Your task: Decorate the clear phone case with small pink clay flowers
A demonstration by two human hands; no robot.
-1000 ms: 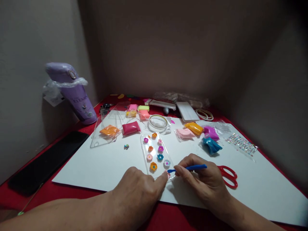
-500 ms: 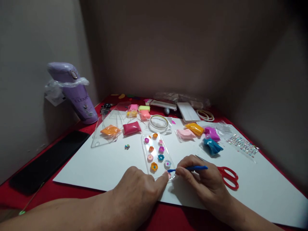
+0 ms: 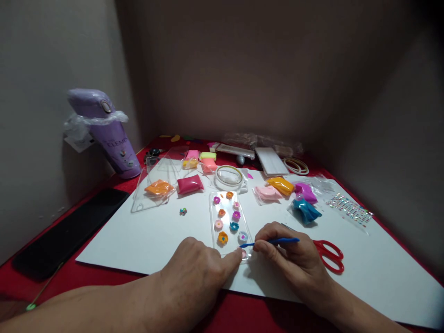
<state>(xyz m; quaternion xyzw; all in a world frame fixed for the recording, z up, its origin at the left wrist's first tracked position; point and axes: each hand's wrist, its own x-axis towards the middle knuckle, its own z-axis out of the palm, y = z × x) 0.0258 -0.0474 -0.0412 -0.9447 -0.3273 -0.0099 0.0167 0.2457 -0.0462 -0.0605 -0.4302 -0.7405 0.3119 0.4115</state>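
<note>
A clear phone case [image 3: 227,203] lies on the white sheet [image 3: 145,236] with several small clay flowers stuck on it. My left hand [image 3: 197,277] rests on the sheet at the case's near end, its forefinger stretched out and pressing the case's near edge beside a small pink clay piece [image 3: 243,253]. My right hand [image 3: 294,261] pinches a thin blue modelling tool [image 3: 277,241], whose tip reaches the case's near right corner by a pale flower [image 3: 243,236].
Red scissors [image 3: 329,254] lie just right of my right hand. Bags of coloured clay [image 3: 301,203], a tape roll [image 3: 228,175], a gem sticker sheet [image 3: 348,208], a clear tray [image 3: 156,187] and a purple bottle [image 3: 104,134] stand further back. A black slab [image 3: 65,231] lies left.
The phone case has swung slightly, its far end shifting to the right. My right hand and the blue tool's tip have edged a little toward the case's near corner.
</note>
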